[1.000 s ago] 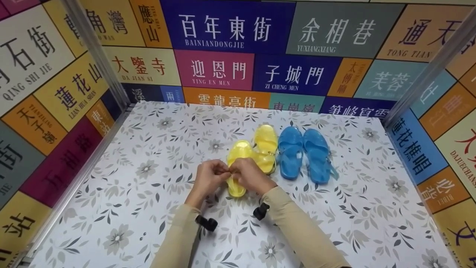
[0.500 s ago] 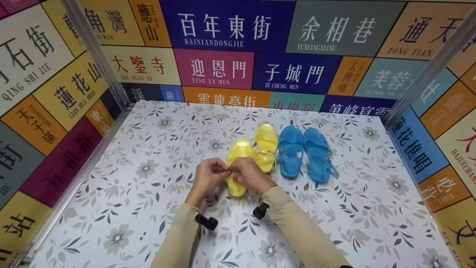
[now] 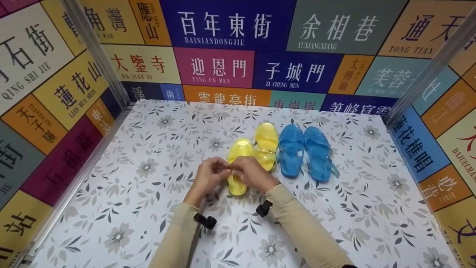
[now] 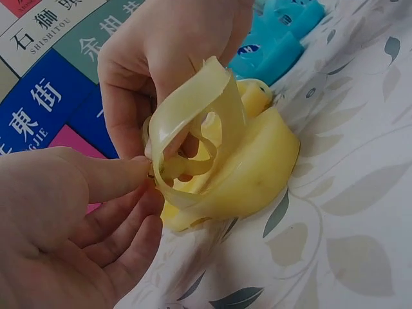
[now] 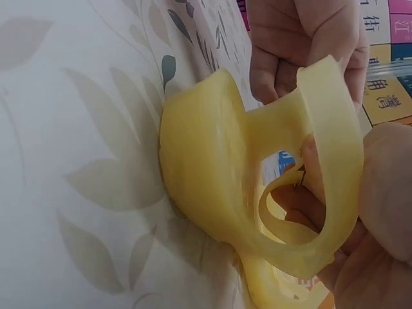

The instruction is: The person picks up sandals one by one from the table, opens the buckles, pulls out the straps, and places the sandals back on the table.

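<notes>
A yellow sandal (image 3: 238,186) lies on the patterned cloth, toe pointing away, beneath both hands. The left hand (image 3: 211,178) pinches the sandal's strap between thumb and fingers at its left side. From the right, the right hand (image 3: 253,173) grips the same strap, its fingertips meeting the left hand's. The left wrist view shows the looped yellow strap (image 4: 193,106) standing up by the fingertips, and in the right wrist view a thin strap end with a small metal buckle (image 5: 300,177) is among the fingers. The exact fastening state cannot be told.
A second yellow sandal (image 3: 266,136) lies just right of and behind the first. Beside it are two blue sandals (image 3: 291,165), (image 3: 319,167) side by side. Printed sign panels (image 3: 214,69) stand behind and at both sides of the cloth-covered table (image 3: 119,186).
Both hands stay at the strap; the right hand's fingers have shifted slightly. The sandals keep their places.
</notes>
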{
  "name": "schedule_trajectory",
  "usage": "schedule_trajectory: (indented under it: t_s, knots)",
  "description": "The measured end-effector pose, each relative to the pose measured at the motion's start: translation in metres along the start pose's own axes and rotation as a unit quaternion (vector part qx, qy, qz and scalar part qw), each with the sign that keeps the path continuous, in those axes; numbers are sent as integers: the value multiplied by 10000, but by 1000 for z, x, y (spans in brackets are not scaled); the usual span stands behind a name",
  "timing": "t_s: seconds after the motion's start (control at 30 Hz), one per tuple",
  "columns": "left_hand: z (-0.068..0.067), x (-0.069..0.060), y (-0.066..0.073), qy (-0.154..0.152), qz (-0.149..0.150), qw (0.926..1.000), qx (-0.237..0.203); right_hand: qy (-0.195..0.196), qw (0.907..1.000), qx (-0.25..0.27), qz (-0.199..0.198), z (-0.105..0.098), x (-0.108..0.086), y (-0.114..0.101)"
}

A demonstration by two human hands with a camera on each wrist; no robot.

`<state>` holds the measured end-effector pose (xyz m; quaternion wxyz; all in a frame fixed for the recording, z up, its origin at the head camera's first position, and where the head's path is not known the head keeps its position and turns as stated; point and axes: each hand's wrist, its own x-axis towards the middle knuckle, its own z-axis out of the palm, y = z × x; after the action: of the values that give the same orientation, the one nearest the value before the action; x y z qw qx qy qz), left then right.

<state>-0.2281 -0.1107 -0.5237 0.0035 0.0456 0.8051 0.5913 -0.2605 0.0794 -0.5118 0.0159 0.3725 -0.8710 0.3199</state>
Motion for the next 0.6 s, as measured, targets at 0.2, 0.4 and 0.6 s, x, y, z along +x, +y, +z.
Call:
schedule_trajectory:
  t_s: [0.2,0.4,0.6]
  knots:
    - [-3,0,0,67,240,9996,-146,288,9990,-17,-342,1,0,1]
    - [-3,0,-1,-46,44,9997,-237,477,9985,123,-240,4,0,0]
    - [-4,0,1,-232,14,9997,-113,311,9992,223,-116,2,3,-4]
